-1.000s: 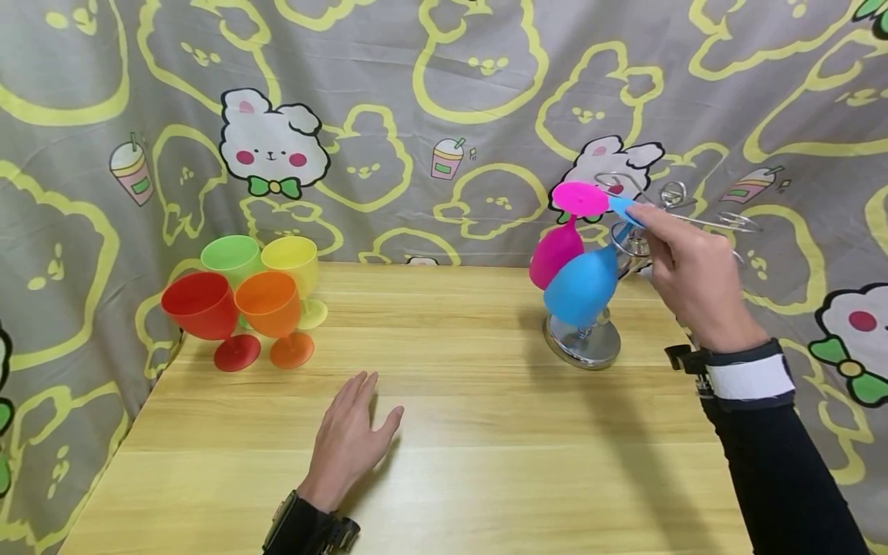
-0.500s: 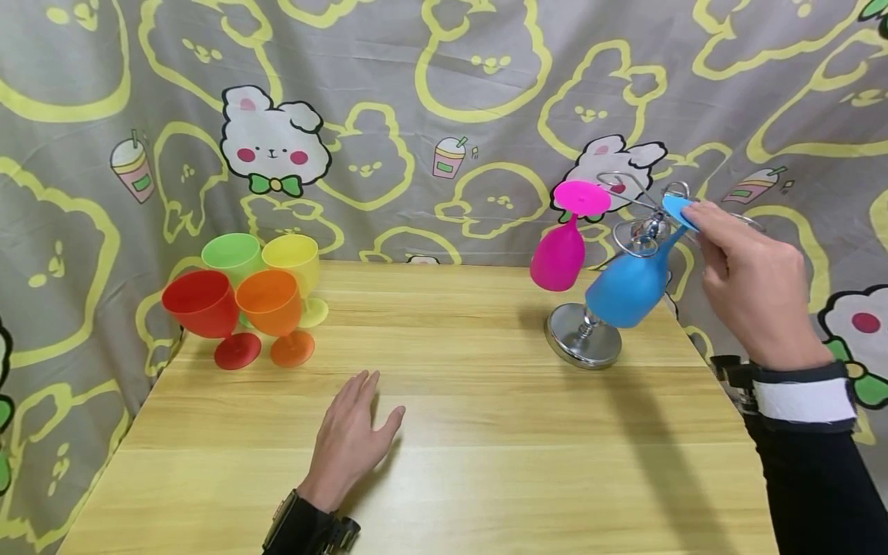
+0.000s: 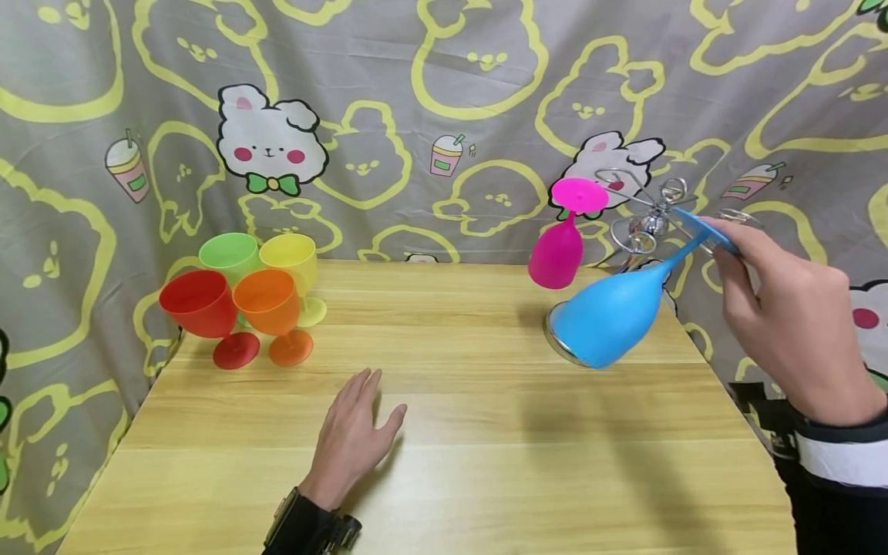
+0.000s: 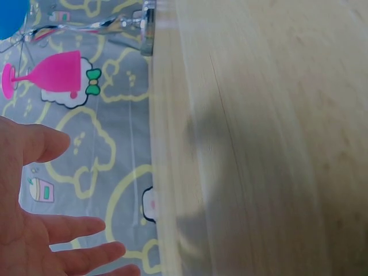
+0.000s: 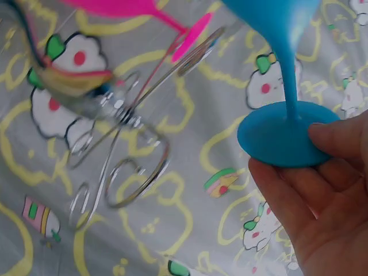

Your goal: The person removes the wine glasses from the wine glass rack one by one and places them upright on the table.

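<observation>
My right hand [image 3: 791, 308] pinches the round foot of a blue goblet [image 3: 613, 312] between thumb and fingers. The goblet is tilted, bowl down and to the left, in front of a chrome glass rack [image 3: 648, 223]. In the right wrist view the thumb lies on the foot [image 5: 276, 138] with fingers beneath, and the rack's curled wire arms [image 5: 138, 172] stand apart from it. A magenta goblet [image 3: 557, 250] hangs upside down by its foot on the rack's left side. My left hand [image 3: 354, 439] is over the wooden table with fingers spread, holding nothing.
At the table's back left stand upright red [image 3: 201, 304], orange [image 3: 269, 302], green [image 3: 229, 256] and yellow [image 3: 291, 262] goblets close together. A patterned grey curtain [image 3: 388, 62] hangs behind and at the sides. The rack's round base [image 3: 560, 339] is partly hidden by the blue bowl.
My right hand has moved right and down, drawing the blue goblet away from beside the magenta one and toward the rack's near right side. My left hand stays put.
</observation>
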Demonstrator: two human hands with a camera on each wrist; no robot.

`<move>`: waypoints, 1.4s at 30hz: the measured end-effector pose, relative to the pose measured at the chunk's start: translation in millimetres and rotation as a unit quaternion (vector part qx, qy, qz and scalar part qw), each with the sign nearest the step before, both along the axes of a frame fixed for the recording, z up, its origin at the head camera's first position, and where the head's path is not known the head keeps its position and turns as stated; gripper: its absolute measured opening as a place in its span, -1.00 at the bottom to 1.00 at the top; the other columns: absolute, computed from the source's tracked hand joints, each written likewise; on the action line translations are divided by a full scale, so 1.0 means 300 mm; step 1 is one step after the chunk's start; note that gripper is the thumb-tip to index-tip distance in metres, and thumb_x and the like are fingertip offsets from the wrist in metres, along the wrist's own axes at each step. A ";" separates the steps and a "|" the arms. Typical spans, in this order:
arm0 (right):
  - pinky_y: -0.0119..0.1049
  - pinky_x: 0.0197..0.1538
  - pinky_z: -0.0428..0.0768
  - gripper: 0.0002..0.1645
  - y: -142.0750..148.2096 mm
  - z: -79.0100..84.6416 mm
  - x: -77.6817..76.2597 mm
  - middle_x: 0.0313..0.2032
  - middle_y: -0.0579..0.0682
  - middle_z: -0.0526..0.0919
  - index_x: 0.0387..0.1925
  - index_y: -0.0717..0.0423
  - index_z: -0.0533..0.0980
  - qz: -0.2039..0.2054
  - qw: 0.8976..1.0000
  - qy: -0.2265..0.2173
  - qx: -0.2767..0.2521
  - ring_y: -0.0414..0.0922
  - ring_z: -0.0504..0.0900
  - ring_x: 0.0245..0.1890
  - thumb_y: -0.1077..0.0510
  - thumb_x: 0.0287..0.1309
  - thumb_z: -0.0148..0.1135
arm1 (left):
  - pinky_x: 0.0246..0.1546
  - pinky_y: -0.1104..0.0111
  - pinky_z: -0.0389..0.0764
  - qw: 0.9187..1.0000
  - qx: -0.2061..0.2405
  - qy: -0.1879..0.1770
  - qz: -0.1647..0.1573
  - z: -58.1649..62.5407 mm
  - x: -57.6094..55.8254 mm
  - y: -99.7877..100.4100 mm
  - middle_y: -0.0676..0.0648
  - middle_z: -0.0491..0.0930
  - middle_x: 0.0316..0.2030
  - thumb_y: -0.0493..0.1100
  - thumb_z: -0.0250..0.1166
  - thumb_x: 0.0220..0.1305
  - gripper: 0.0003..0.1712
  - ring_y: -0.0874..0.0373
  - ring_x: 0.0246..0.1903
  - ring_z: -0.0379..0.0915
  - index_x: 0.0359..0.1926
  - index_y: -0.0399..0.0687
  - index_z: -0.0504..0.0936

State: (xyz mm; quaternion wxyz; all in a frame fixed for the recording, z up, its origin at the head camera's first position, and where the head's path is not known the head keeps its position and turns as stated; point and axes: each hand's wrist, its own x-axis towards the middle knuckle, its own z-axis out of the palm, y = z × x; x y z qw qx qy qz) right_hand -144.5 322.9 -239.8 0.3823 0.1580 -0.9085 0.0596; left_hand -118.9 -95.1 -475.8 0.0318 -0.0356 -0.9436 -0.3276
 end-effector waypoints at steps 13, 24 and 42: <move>-0.68 -0.57 0.39 -0.46 -0.088 -0.186 0.015 -0.26 0.36 0.83 0.23 0.30 0.66 0.110 0.977 -0.077 -0.166 -0.80 0.48 -0.39 0.52 0.20 0.42 | 0.58 -0.31 0.25 0.999 0.039 0.005 0.005 0.010 -0.005 0.012 -0.34 0.26 0.62 0.12 0.33 0.51 -0.13 -0.34 0.61 0.17 0.63 -0.21 0.31; -0.35 -0.05 0.84 -0.49 -0.239 -0.478 -0.040 0.04 0.27 0.81 0.44 0.39 0.41 0.114 0.789 -0.387 -0.464 -0.37 0.82 -0.15 0.27 0.59 0.12 | 0.59 -0.23 0.30 0.995 0.097 0.005 0.003 0.045 -0.021 0.048 -0.23 0.23 0.65 0.10 0.33 0.52 -0.14 -0.23 0.64 0.13 0.66 -0.12 0.27; -0.18 0.16 0.81 -0.39 -0.552 -0.743 -0.010 0.41 0.35 0.56 0.55 0.33 0.31 0.148 0.556 -0.497 -0.649 -0.13 0.83 0.05 0.31 0.56 -0.05 | 0.34 0.04 0.68 0.968 0.218 0.095 -0.076 0.086 -0.021 0.177 -0.17 0.62 0.37 -0.20 0.46 0.44 -0.36 -0.12 0.38 0.59 0.47 -0.11 0.52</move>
